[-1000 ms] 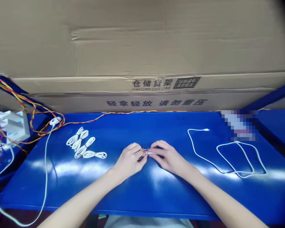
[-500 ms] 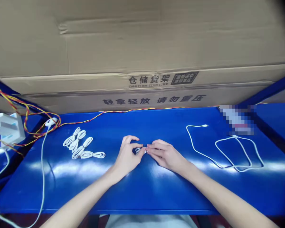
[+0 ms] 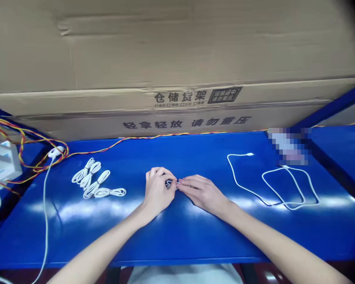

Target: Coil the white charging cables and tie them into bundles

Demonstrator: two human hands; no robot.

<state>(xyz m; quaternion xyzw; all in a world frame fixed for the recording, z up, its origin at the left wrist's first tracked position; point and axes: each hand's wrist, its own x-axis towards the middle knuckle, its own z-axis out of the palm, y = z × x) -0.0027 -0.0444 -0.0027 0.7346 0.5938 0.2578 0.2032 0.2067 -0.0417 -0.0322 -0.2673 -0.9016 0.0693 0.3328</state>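
Blue metal shelving (image 3: 195, 244) runs across the view beneath a large cardboard carton (image 3: 177, 51) printed with black Chinese characters. Near the middle of the shelving, a small white cable loop (image 3: 169, 183) sits between the two hands, mostly hidden by the fingers and too small to make out in detail. The left hand (image 3: 158, 187) is curled closed around it, pinching it from the left. The right hand (image 3: 201, 192) reaches in from the other side with its fingers extended, and its fingertips (image 3: 180, 182) meet the loop.

Left of the hands lies a group of coiled white cables (image 3: 96, 180), each folded into a tight bundle. To the right, a long white charging cable (image 3: 272, 187) lies in loose curves, just in front of a pixelated object (image 3: 288, 146) too blurred to identify. At the far left, twisted red-and-yellow wires (image 3: 41, 149) run beside a white plastic block (image 3: 1, 162), and a thin white cable (image 3: 45, 205) drops past the shelving's front edge.
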